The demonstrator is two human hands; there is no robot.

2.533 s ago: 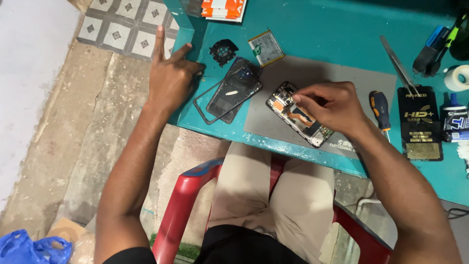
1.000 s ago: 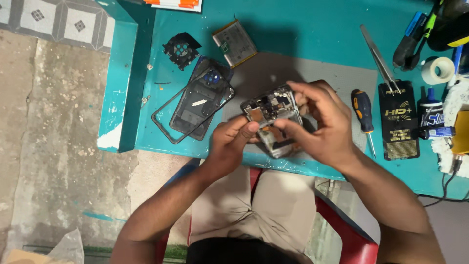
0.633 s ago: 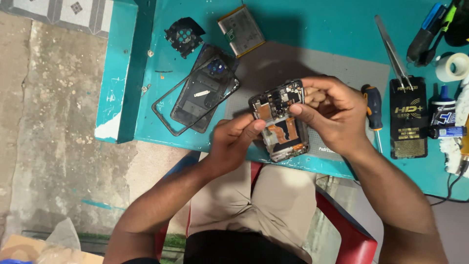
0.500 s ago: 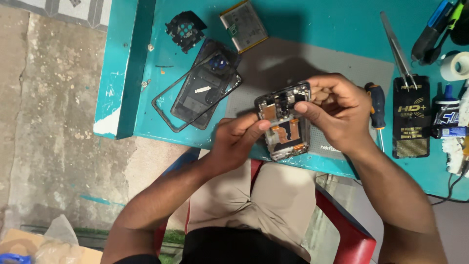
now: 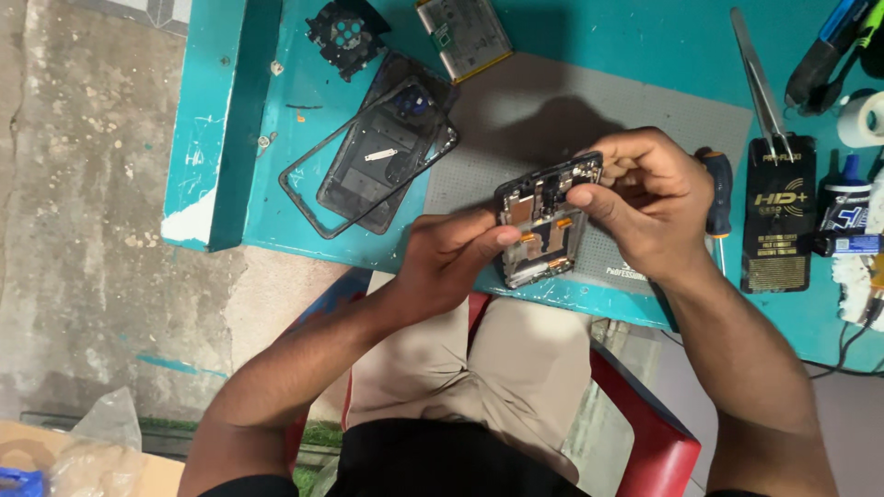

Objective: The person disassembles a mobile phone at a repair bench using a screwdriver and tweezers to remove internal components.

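Phone chassis (image 5: 545,221): opened phone body, internals facing you, held just above the grey work mat (image 5: 552,110), near its front edge. All places below are rel. to this chassis.
Left hand (image 5: 451,262): comes in from lower left; your fingers (image 5: 493,237) are closed on the chassis's left edge, thumb and forefinger pinching it. Prob. the steadying hand, so the board doesn't twist.
Right hand (image 5: 649,207): wraps the right side and top corner; fingers curled tight round the frame, one fingertip pressed on the upper inside. Looks like you're working a part near the top while the frame stays tilted toward your eyes.
Back cover (image 5: 387,152): up and left of the chassis, lying flat, inner side up, partly on the mat's edge. Set aside but within reach.
Clear case (image 5: 308,198): under and around the back cover, farther left, on the teal surface (image 5: 645,46).
Battery (image 5: 463,37): well above the chassis, left of centre, by the mat's far corner; kept apart from the tools.
Small black part (image 5: 343,32): far upper left, beyond the back cover.
Screwdriver (image 5: 716,198): just right of your right hand, handle half hidden by it; close for a quick grab.
Tweezers (image 5: 760,83): upper right, well apart.
Black packet (image 5: 779,216): right of the screwdriver, flat on the surface.
Tape roll (image 5: 862,118): far right, at frame edge.
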